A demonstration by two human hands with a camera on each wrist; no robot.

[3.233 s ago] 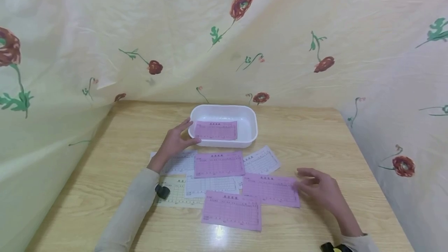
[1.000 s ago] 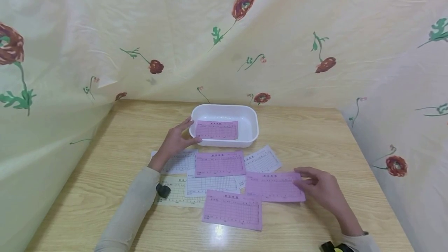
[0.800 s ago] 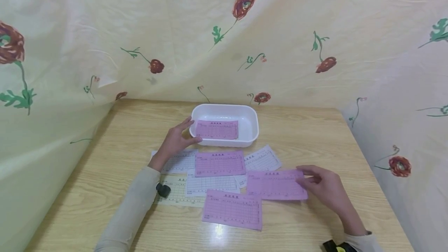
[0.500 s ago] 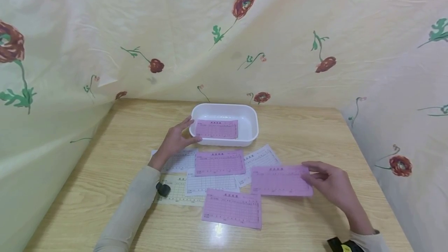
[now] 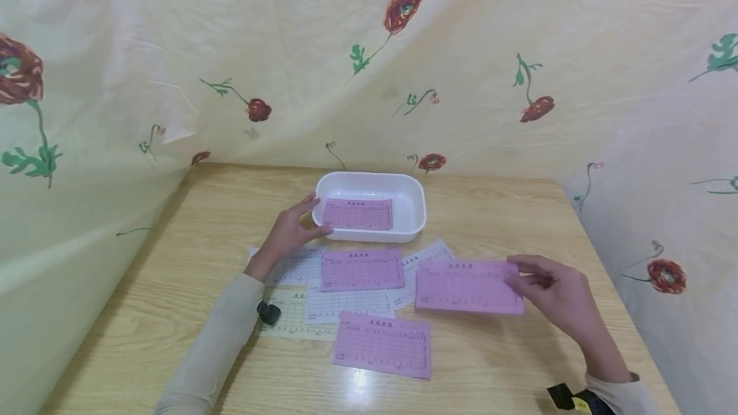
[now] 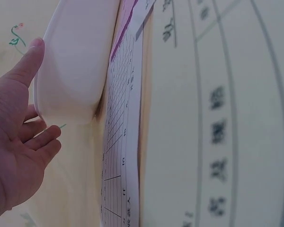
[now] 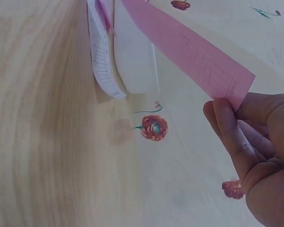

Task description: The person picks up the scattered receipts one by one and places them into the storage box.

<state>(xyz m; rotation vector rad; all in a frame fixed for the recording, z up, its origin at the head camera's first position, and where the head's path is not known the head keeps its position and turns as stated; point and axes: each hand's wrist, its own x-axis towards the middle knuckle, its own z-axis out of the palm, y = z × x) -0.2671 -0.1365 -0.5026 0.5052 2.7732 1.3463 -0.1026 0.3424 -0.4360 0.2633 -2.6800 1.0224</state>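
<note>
One slip [image 5: 469, 287] is hanging over the counter [image 5: 490, 210], nearer its right edge; right grip [image 5: 558, 300] is pinching its end, probably suiting light, creasable paper. Left grip [image 5: 287, 232] is holding the tray [image 5: 410, 210].

Left hand [image 6: 14, 137], thumb on the rim of one white tub [image 6: 75, 61], fingers bent by its end; one pink slip [image 6: 125, 21], only a sliver showing; one white sheet [image 6: 119, 111], printed grid; one pale sheet [image 6: 173, 118], close to the lens, blurred dark characters and ruled lines; behind, cloth [image 6: 7, 19] with flower motif.
</note>
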